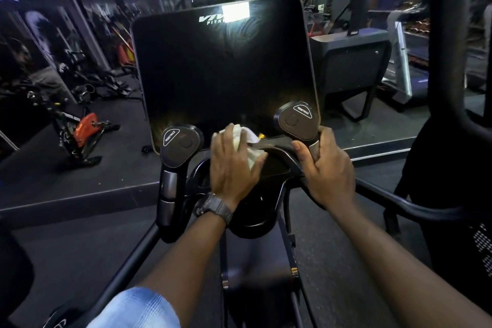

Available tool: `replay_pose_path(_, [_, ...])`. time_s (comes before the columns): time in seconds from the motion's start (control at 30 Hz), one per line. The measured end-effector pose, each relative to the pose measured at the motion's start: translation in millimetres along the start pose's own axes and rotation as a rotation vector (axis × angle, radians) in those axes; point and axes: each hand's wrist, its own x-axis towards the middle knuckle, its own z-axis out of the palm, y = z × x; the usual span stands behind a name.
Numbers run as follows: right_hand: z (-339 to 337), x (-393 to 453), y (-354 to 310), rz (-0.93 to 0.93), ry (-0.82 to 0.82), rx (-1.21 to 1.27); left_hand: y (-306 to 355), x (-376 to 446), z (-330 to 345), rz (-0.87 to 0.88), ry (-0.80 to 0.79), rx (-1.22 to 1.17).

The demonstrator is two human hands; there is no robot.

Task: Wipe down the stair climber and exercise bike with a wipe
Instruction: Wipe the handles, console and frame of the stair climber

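Closest to the camera, two bare forearms reach forward and down; a light blue sleeve (138, 309) covers the left upper arm at the bottom edge, and a dark wristwatch (213, 208) sits on the left wrist. The left hand (234, 165) lies palm down with fingers spread flat over a crumpled white wipe (246, 141), pressing it onto the black console tray (277, 165) of the machine, just below the screen. The wipe shows above and to the right of the fingers. The right hand (326, 168) has its fingers curled tightly round the right handle (315, 149), just beneath a rounded pad printed "RESISTANCE" (296, 120). A matching left handle (170, 189), topped by its own "RESISTANCE" pad (181, 142), stands untouched just beside the left hand. Black tubular side rails (415, 208) run back toward the person on both sides. Above the hands rises the large dark screen (223, 72), switched off, tilted slightly, with a partly glare-covered white logo near its top. Beyond it lies a dim gym: an orange-and-black exercise bike (82, 130) on the dark floor at the left, well apart from the hands, and a grey machine (351, 61) behind on the right.
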Motion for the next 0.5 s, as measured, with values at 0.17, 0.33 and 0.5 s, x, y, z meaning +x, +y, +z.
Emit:
replay_pose_path(0.17, [0.5, 0.1, 1.0, 0.004, -0.001, -0.012, 13.8, -6.0, -3.0, 0.014, 0.055, -0.013])
replay_pose_path(0.33, [1.8, -0.2, 1.7, 0.014, -0.006, -0.016, 59.8, 11.6, -5.9, 0.167, -0.020, -0.184])
replay_pose_path(0.5, [0.5, 0.2, 0.6, 0.010, -0.001, -0.019, 59.7, 13.9, -7.0, 0.231, 0.012, -0.253])
